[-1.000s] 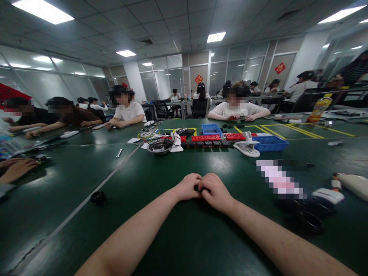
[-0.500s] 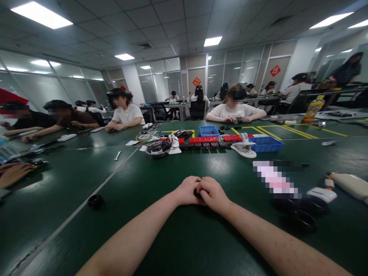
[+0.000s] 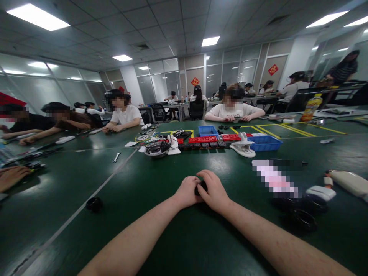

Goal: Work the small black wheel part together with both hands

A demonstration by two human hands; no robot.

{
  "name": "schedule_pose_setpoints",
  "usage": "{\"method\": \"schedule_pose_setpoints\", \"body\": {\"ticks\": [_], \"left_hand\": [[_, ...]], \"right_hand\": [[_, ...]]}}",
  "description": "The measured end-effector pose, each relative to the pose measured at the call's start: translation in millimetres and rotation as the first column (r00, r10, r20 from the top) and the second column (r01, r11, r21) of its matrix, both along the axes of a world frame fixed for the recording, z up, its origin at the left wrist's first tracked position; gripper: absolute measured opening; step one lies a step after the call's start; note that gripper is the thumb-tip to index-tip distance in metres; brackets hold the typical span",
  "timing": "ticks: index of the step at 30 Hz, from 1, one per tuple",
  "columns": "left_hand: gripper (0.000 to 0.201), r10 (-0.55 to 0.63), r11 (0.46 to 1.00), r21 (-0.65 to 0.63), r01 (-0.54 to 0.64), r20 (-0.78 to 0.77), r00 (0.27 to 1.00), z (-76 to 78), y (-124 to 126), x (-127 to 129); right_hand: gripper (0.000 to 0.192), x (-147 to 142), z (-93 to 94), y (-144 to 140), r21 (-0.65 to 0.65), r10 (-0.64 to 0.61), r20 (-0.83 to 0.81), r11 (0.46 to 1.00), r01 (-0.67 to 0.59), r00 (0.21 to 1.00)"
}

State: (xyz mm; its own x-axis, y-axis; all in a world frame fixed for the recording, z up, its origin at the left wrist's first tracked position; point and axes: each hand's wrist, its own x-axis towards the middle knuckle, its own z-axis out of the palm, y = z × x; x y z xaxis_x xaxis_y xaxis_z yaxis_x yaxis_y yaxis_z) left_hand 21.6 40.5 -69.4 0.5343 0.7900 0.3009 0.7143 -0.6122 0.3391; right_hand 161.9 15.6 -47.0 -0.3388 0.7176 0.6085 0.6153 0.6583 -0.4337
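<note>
The green tabletop [image 3: 120, 230] fills the lower frame, and co-workers sit along its far side in the upper half, bent over their own work. My two forearms run in from the bottom edge and meet at centre frame. My left hand [image 3: 186, 191] and right hand [image 3: 214, 193] are pressed together over a small black part [image 3: 201, 188], both curled around it. A second ago the hands were shut tight with almost nothing of the part showing; now the right fingers [image 3: 208, 177] have lifted and spread over the top, and more of the black piece peeks out between the thumbs. I judge this as a shift of grip, the piece being turned or worked between both hands, not let go. At upper centre lie the blue tray [image 3: 266, 145], a red strip of parts [image 3: 205, 139] and a metal bowl [image 3: 156, 149]. Lower right sit black rings [image 3: 304, 220]; lower left, a lone black cap [image 3: 94, 204].
</note>
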Motion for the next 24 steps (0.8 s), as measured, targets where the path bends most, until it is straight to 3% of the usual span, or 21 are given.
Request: {"method": "schedule_pose_setpoints", "body": {"ticks": [4, 9, 17, 24], "left_hand": [[0.033, 0.093, 0.996, 0.002, -0.093, -0.034, 0.995, 3.2, -1.1, 0.1], [0.03, 0.126, 0.992, -0.011, -0.127, -0.046, 0.991, 5.5, -1.6, -0.3], [0.031, 0.112, 0.993, -0.03, -0.112, -0.028, 0.993, 6.9, -3.2, -1.0], [0.038, -0.015, 0.998, -0.066, 0.015, -0.005, 1.0, 5.8, 3.4, -9.4]], "right_hand": [[0.025, 0.1, -2.3, 4.4, -0.044, -0.155, 0.088, 0.986, 0.16, 0.984], [0.02, -1.6, -6.0, 7.3, -0.112, -0.206, 0.172, 0.967, 0.227, 0.963], [0.018, -2.4, -4.5, 6.6, -0.117, -0.196, 0.173, 0.969, 0.218, 0.965], [0.015, 0.3, 0.8, 3.5, -0.084, -0.101, 0.167, 0.99, 0.117, 0.981]]}}
